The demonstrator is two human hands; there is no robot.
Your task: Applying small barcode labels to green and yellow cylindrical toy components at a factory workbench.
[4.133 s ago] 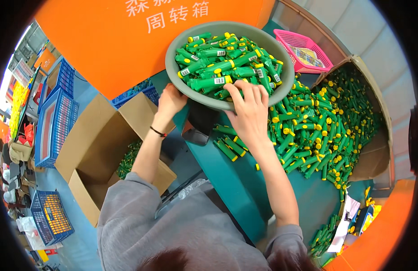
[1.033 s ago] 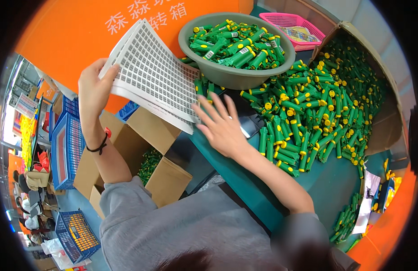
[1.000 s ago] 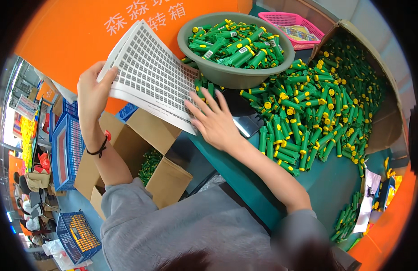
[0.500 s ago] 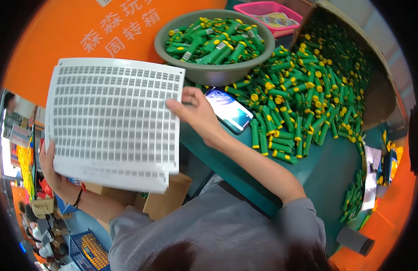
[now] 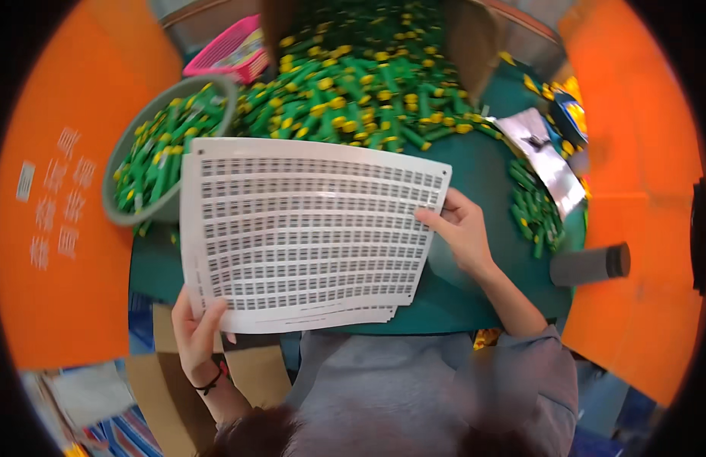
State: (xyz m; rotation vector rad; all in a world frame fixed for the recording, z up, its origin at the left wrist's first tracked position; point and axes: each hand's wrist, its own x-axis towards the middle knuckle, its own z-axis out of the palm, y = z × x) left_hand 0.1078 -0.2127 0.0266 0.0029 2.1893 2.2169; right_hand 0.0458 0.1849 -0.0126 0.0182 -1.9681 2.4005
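Note:
A small stack of white sheets of barcode stickers (image 5: 315,236) is spread between my two hands over the green table. My left hand (image 5: 196,335) is closed on its lower left corner, thumb on the front face. At the upper right edge, my right hand (image 5: 463,232) pinches the sheets with the thumb in front and the other fingers behind. The sheets bow slightly, and their lower right corners are a little out of line with each other. Behind them lies a heap of green tubes with yellow caps (image 5: 345,99), partly covered by the sheets.
A grey basin (image 5: 111,183) of the same tubes stands at left, beside a pink basket (image 5: 216,57). At right are a silvery sheet (image 5: 547,160), a small tube pile (image 5: 529,206) and a grey cylinder (image 5: 585,265). Orange boxes (image 5: 71,289) flank the table; a cardboard box (image 5: 166,381) is below.
The view has swung to the right. The sheets, in both hands throughout, now lie more centrally before me. The phone seen earlier on the table is no longer visible.

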